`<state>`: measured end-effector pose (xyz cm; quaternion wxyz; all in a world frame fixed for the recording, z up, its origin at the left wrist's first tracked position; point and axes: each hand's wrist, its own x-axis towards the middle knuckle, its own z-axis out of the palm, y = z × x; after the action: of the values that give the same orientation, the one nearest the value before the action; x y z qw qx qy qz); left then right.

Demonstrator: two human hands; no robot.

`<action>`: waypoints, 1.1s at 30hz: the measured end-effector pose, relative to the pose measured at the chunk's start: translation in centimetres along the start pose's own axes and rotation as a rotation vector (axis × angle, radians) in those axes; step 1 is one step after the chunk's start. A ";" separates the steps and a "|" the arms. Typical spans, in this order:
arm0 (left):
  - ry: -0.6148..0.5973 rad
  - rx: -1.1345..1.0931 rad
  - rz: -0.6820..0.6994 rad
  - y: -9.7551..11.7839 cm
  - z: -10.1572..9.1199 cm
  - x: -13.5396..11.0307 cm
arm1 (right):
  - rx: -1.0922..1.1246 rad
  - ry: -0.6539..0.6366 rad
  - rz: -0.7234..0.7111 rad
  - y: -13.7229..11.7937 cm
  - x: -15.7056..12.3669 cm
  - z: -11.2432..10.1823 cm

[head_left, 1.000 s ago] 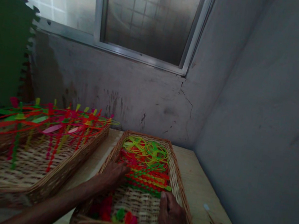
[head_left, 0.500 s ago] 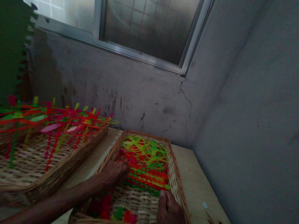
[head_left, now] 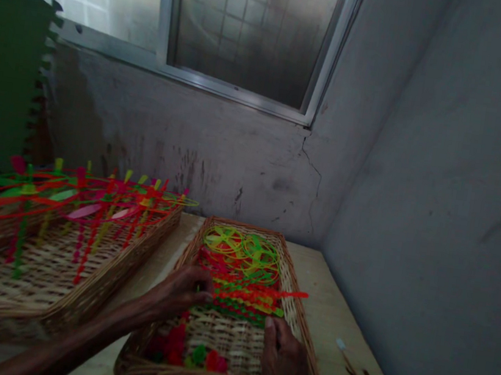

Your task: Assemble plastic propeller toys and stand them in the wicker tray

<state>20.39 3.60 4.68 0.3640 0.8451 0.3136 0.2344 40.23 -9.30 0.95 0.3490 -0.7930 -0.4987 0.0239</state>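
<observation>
In the right-hand wicker basket (head_left: 295, 319) a bundle of red, yellow and green twisted sticks (head_left: 243, 309) lies crosswise. My left hand (head_left: 185, 293) is closed at their left ends, pinching one red twisted stick (head_left: 294, 294) that juts out toward the basket's right rim. My right hand (head_left: 285, 361) is by the right rim, thumb and fingers closed beside the sticks' right ends; whatever may be in it is hidden. Behind the sticks lie yellow, green and red propeller rings (head_left: 242, 251). Small red and green pieces (head_left: 198, 356) fill part of the basket's near end.
On the left, a larger wicker basket (head_left: 54, 309) holds several upright sticks topped with propeller rings (head_left: 105, 199). A small white-tipped item (head_left: 340, 344) lies on the wooden table (head_left: 359, 374) to the right. Walls and a window (head_left: 251, 40) stand behind.
My left hand has opened its grip posture slightly and shifted a little, and one red stick now sticks out rightward from the bundle. My right hand has barely moved.
</observation>
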 end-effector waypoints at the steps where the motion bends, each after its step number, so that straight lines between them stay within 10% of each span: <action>1: -0.011 -0.028 -0.022 0.3 0.3 -0.1 | 0.010 -0.011 0.010 -0.1 0.0 -0.1; 33: -0.240 0.170 -0.147 0.1 2.7 -2.2 | 0.461 -0.032 0.182 0.1 -0.1 -1.0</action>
<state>20.52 0.76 2.68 0.3423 0.8696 0.3474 0.0770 40.61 -9.97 1.61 0.5092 -0.7336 -0.4121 0.1812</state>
